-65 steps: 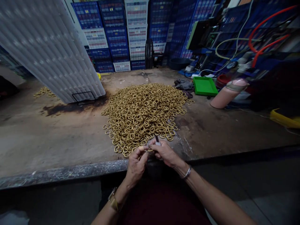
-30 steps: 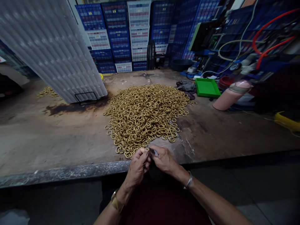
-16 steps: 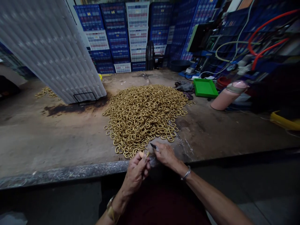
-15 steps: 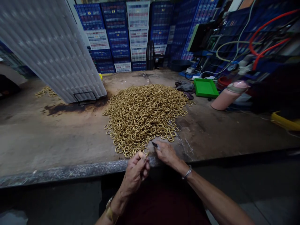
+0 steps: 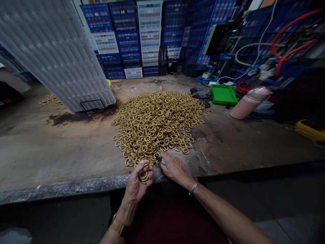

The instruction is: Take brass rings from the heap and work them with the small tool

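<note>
A large pile of brass-coloured rings (image 5: 154, 125) covers the middle of the worktable. At its near edge, my left hand (image 5: 139, 181) is turned palm up, its fingers curled around several rings (image 5: 143, 177). Just to the right, my right hand (image 5: 175, 168) grips a small tool (image 5: 159, 159) with a black tip and a greyish body; its exact kind is unclear. The black tip points left, over the pile's front rings and close to the left hand's fingertips.
A stack of translucent corrugated trays (image 5: 63, 57) stands at the left on a black wire support (image 5: 91, 106). To the right are a green tray (image 5: 223, 95), a pink bottle (image 5: 250, 103) and a grey cloth (image 5: 200, 93). Blue and white crates (image 5: 150, 39) rise behind the worktable (image 5: 76, 149).
My left hand has moved slightly left and rolled open toward the camera, so the held rings now show. My right hand has shifted left with the tool, closer to the left hand.
</note>
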